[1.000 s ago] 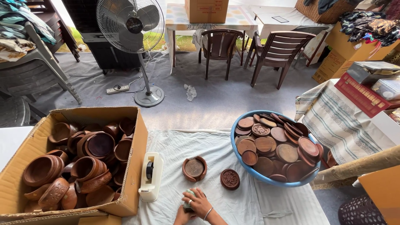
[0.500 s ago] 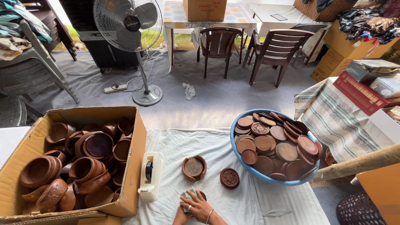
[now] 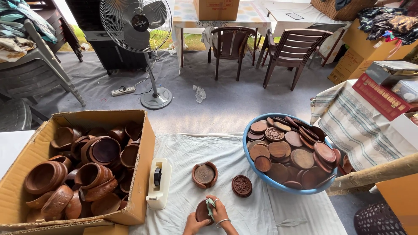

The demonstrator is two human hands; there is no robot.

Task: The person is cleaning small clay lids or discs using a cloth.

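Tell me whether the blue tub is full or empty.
Full. The blue tub is heaped to its rim with round brown wooden discs, overlapping and leaning along the far side; no bare bottom shows.

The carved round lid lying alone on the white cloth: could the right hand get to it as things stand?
Probably yes. The carved lid lies flat just beyond the right hand with only bare cloth between, but that hand is pressing a small rag onto a brown piece.

bare forearms, thin bangle on right wrist (image 3: 223, 222)
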